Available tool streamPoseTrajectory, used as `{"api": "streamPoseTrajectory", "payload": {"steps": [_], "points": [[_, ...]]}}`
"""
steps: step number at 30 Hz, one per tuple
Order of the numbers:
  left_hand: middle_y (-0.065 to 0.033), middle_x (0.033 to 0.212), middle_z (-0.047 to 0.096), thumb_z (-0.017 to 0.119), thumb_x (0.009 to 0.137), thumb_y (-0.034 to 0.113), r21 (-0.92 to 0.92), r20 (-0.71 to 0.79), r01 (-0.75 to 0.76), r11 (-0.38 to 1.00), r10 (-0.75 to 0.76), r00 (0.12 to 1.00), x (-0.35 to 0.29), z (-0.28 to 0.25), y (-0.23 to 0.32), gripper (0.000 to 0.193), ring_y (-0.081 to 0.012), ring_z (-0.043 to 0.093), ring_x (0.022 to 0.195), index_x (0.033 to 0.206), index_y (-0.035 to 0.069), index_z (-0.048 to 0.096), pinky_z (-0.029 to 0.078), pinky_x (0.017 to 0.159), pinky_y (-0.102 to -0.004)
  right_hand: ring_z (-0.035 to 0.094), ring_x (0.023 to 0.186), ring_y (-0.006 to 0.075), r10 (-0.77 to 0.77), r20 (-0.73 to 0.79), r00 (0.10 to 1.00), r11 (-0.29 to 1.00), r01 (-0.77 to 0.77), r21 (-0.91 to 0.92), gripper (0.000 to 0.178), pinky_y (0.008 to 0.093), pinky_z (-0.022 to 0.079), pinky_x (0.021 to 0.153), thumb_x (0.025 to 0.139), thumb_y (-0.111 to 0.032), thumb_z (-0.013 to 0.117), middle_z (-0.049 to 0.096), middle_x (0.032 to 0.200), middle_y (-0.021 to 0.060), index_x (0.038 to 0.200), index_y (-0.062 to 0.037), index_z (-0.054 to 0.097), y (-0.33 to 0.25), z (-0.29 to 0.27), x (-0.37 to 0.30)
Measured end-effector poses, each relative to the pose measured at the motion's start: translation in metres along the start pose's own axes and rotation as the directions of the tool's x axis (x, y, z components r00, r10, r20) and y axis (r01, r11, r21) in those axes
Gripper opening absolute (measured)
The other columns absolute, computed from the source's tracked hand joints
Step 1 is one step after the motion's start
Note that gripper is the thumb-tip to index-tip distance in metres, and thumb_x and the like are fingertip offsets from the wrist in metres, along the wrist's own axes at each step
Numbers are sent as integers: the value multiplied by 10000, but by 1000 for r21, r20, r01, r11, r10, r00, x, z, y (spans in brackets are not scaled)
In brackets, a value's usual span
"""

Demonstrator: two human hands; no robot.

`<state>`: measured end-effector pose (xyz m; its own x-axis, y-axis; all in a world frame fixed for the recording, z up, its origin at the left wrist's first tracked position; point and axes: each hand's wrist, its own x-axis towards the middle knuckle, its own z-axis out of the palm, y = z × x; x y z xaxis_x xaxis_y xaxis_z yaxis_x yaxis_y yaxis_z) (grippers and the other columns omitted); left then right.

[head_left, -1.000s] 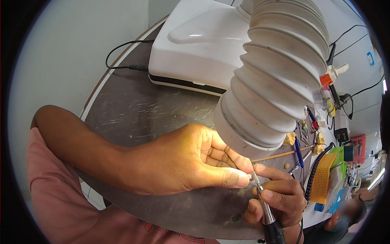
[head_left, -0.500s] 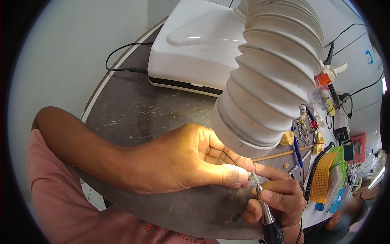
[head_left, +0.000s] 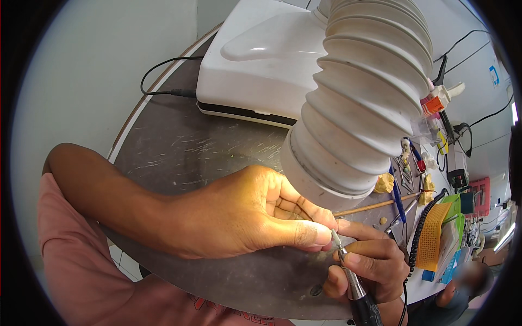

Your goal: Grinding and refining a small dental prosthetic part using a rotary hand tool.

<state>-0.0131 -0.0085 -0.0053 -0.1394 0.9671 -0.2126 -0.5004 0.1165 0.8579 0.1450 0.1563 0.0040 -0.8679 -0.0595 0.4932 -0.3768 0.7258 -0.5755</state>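
My left hand (head_left: pixel 234 220) is closed, thumb pressed to the fingertips in a pinch under warm light. Whatever small piece it grips is hidden by the thumb tip. My right hand (head_left: pixel 380 263) wraps round a rotary handpiece (head_left: pixel 355 285) with a metal nose and black body, held like a pen. Its pale grinding bit (head_left: pixel 336 239) points up at the left thumb tip, touching or nearly so. The right index finger reaches up beside the left fingertips. Just above both hands hangs the mouth of a white ribbed suction hose (head_left: pixel 370 108).
A white box-shaped machine (head_left: pixel 261 49) stands at the back of the scratched grey table (head_left: pixel 163 146). To the right lie a wooden stick (head_left: pixel 370 207), yellowish casts (head_left: pixel 385 183), a blue-handled tool (head_left: pixel 398 195) and an orange basket (head_left: pixel 433 236). Another person (head_left: pixel 472 282) sits at far right.
The handpiece and right hand have shifted slightly left and up. The small whitish piece that showed at my left thumb tip is now hidden. The left hand stays almost still.
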Motion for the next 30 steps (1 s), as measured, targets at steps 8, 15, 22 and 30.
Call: {"api": "streamPoseTrajectory", "payload": {"steps": [8, 15, 22, 30], "points": [[-117, 1019, 673, 635, 890, 188, 19, -9, 1, 1000, 0, 1000, 0, 0, 0, 349, -105, 612, 954, 1125, -69, 612, 460, 877, -210, 674, 871, 326, 23, 0, 1000, 1000, -23, 0, 352, 361, 579, 713, 748, -171, 792, 539, 777, 49, 986, -115, 540, 0, 0, 0], [-114, 1018, 673, 637, 887, 187, 20, -14, 2, 1000, -1, 1000, 0, 0, 1, 352, -102, 612, 949, 1129, -68, 610, 462, 874, -209, 672, 871, 336, 5, -1, 1000, 999, -5, 41, 343, 370, 581, 710, 752, -165, 788, 542, 791, 51, 985, -107, 543, 1, 1, 0], [-122, 1019, 670, 620, 899, 184, 41, -5, 15, 999, -15, 1000, -1, 1, 4, 357, -103, 613, 960, 1146, -72, 595, 467, 878, -205, 669, 877, 355, 16, -7, 1000, 1000, -16, 26, 351, 388, 582, 735, 754, -169, 782, 539, 801, 70, 994, -92, 538, 0, -1, 0], [-145, 1058, 657, 606, 909, 167, -15, -1, -4, 1000, 4, 1000, -1, 2, 3, 363, -116, 609, 993, 1158, -95, 575, 465, 901, -210, 670, 864, 362, 6, -19, 1000, 999, -6, 35, 336, 393, 582, 730, 757, -158, 774, 545, 799, 71, 979, -89, 532, 1, 0, 0]]}}
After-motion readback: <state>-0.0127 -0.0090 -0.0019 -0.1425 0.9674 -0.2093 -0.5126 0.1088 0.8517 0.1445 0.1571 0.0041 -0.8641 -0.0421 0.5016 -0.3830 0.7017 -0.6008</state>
